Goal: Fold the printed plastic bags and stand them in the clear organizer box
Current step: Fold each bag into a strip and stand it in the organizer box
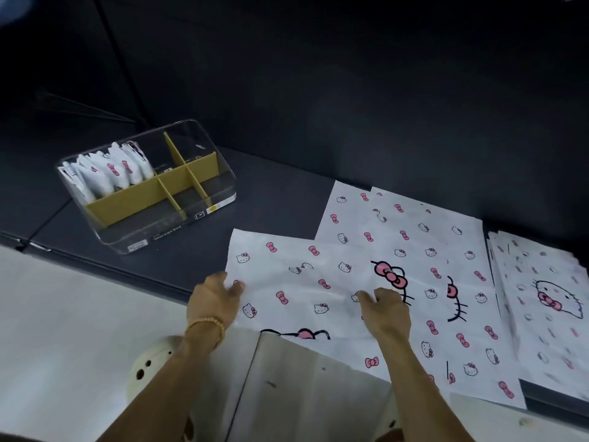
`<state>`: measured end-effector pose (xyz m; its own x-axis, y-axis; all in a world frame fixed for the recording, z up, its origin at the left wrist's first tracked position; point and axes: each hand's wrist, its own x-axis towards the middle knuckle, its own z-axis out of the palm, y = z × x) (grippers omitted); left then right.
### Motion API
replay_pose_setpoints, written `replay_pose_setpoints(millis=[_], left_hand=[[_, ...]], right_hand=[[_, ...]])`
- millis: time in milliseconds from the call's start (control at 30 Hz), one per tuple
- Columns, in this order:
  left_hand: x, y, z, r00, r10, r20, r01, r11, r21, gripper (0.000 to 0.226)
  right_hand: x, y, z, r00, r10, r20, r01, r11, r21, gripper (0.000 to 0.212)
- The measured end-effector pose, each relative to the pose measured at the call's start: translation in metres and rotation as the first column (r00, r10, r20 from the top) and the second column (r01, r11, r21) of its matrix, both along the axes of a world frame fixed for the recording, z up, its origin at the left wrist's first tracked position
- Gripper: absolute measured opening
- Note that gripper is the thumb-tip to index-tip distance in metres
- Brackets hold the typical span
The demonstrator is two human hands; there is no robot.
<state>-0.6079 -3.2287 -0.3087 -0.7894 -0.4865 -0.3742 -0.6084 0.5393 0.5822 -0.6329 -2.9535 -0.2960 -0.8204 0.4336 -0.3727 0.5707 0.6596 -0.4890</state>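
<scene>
A white plastic bag (306, 282) printed with pink bows and cat faces lies flat on the dark table, its near edge hanging over the table's front. My left hand (213, 301) holds the bag's left edge between thumb and fingers. My right hand (387, 309) rests on the bag's middle with fingers bent onto the sheet. Beneath it lies a second flat bag (414, 237), spread to the right. The clear organizer box (165, 231) stands at the back left with yellow dividers; several folded bags (108, 173) stand in its rear left compartment.
A stack of more printed bags (548, 301) lies at the right edge of the table. A dark wall rises behind the table. Below the table's front edge are a pale floor and a round white object (149, 368).
</scene>
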Motion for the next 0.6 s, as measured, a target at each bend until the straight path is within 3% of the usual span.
replay_pose_setpoints(millis=[67,167,300,367,433,500,600], left_hand=[[0.000,0.002,-0.004,0.998,-0.011,0.057,0.016,0.996,-0.088,0.041],[0.000,0.003,-0.005,0.998,-0.012,0.060,0.022,0.986,-0.165,0.042],[0.008,0.003,-0.003,0.997,-0.013,-0.072,-0.006,0.967,-0.253,0.046],[0.014,0.010,-0.005,0.959,-0.202,-0.200,0.097,0.894,-0.438,0.049],[0.022,0.025,-0.009,0.824,-0.454,-0.338,0.207,0.798,-0.566,0.031],[0.031,0.042,-0.012,0.696,-0.627,-0.349,0.399,0.742,-0.539,0.030],[0.041,0.053,-0.021,0.670,-0.702,-0.241,0.571,0.695,-0.438,0.041]], right_hand=[[0.002,0.000,-0.006,1.000,0.020,-0.020,-0.019,0.999,0.038,0.042],[0.002,0.000,-0.012,0.999,0.021,-0.043,-0.018,0.998,0.059,0.043],[0.001,-0.002,-0.016,0.998,0.020,-0.062,-0.015,0.996,0.088,0.039],[0.002,-0.002,-0.018,0.996,0.011,-0.087,-0.003,0.996,0.091,0.036],[0.002,-0.003,-0.019,0.995,0.021,-0.094,-0.012,0.996,0.092,0.024],[0.002,-0.004,-0.015,0.995,0.040,-0.094,-0.031,0.995,0.091,0.015],[0.011,-0.010,-0.013,0.966,0.124,-0.229,-0.053,0.955,0.293,0.025]])
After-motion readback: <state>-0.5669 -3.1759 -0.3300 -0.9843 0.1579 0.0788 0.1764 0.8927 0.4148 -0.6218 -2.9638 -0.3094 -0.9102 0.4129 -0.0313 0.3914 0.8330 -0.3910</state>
